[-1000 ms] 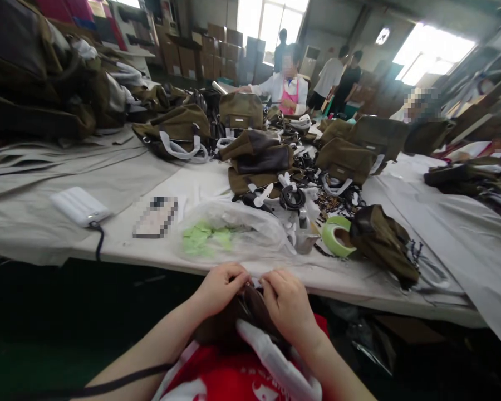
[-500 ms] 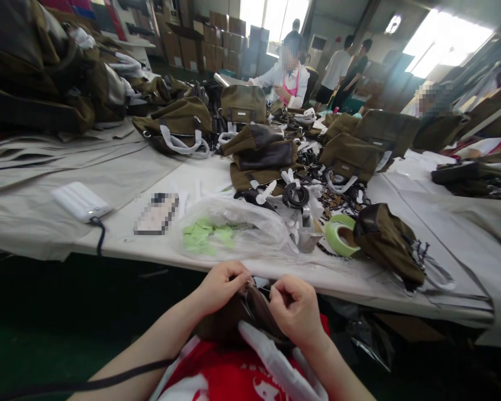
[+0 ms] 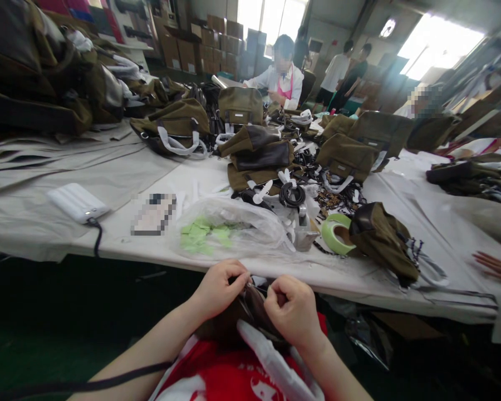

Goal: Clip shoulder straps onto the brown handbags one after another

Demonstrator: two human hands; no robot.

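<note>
While the fingers of the left hand (image 3: 223,287) pinch the brown bag (image 3: 255,303) at its top edge, the right hand (image 3: 294,309) has fingers curled in beside it; can't tell if they hold anything. Brown bag sits in lap, smooth leathery panel, fat white-wrapped handle (image 3: 262,350). On table (image 3: 121,245): crinkly clear plastic bag (image 3: 259,225), pale-green slips (image 3: 204,233) inside; right, ring-shaped green tape roll (image 3: 329,234), slouchy olive fabric bag (image 3: 384,239).

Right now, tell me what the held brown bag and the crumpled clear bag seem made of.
Held brown bag: perhaps smooth leather or imitation where a soft sheen shows; the rest is unclear. Crumpled clear bag: likely thin, glossy plastic film, being see-through and wrinkled.
</note>
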